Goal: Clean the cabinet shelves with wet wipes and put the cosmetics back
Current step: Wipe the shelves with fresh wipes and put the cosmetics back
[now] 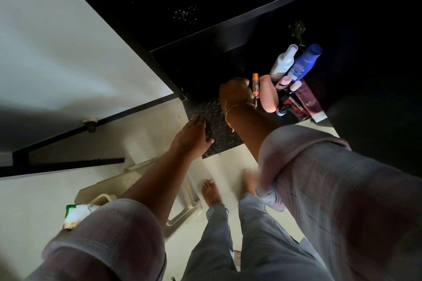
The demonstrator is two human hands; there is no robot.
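My right hand (235,92) reaches into the dark cabinet shelf (205,70), fingers curled shut. Whether a wipe is inside I cannot tell; the orange-capped tube (255,84) stands just beside my knuckles. My left hand (194,137) lies flat and open on the speckled near edge, holding nothing, probably steadying me. The cosmetics (290,82) crowd the right side, likely pushed aside to free the left for wiping. A wipes pack (77,212) lies near left.

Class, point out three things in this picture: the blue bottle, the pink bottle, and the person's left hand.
blue bottle (302,64), head view, on its body.
pink bottle (269,94), head view, mid-body.
left hand (193,136), head view, on the back of the hand.
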